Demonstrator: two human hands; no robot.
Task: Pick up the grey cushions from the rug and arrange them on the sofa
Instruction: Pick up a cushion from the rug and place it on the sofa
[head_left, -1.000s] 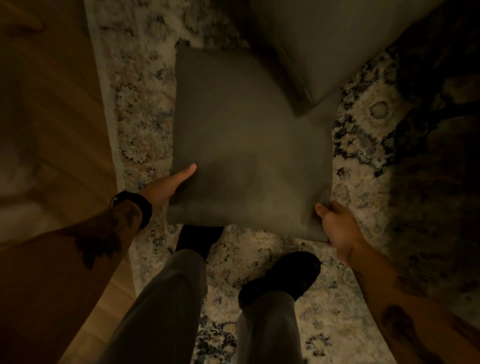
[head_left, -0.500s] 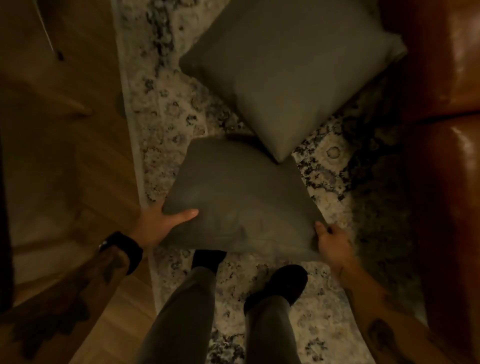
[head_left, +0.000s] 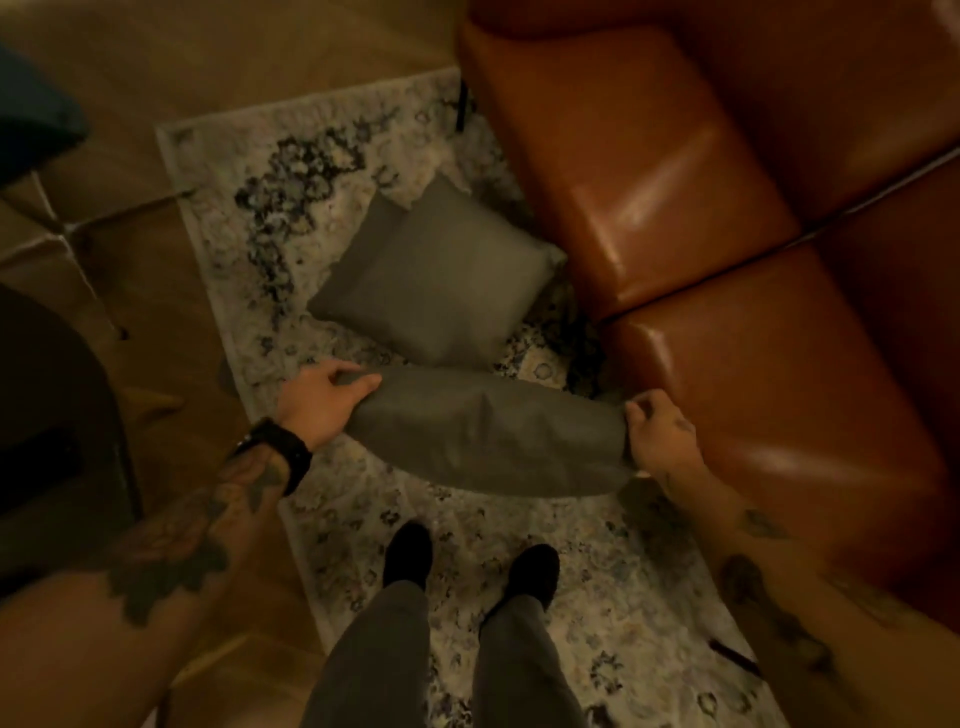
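Two grey cushions are in view. One grey cushion (head_left: 488, 436) is up off the rug (head_left: 322, 171), held edge-on between the hands: the left hand (head_left: 319, 402) has its grip pinching the left end, thumb over the top seam, and the right hand (head_left: 657, 434) has its grip closed on the right corner. The second cushion (head_left: 436, 275) lies flat on the rug just beyond, its right corner close to the tan leather sofa (head_left: 727, 260). Risk, as I judge it: both holds are only on the soft ends, so the sagging middle could slip free, or brush the second cushion while being swung right. Plain matte fabric, plump, faintly creased.
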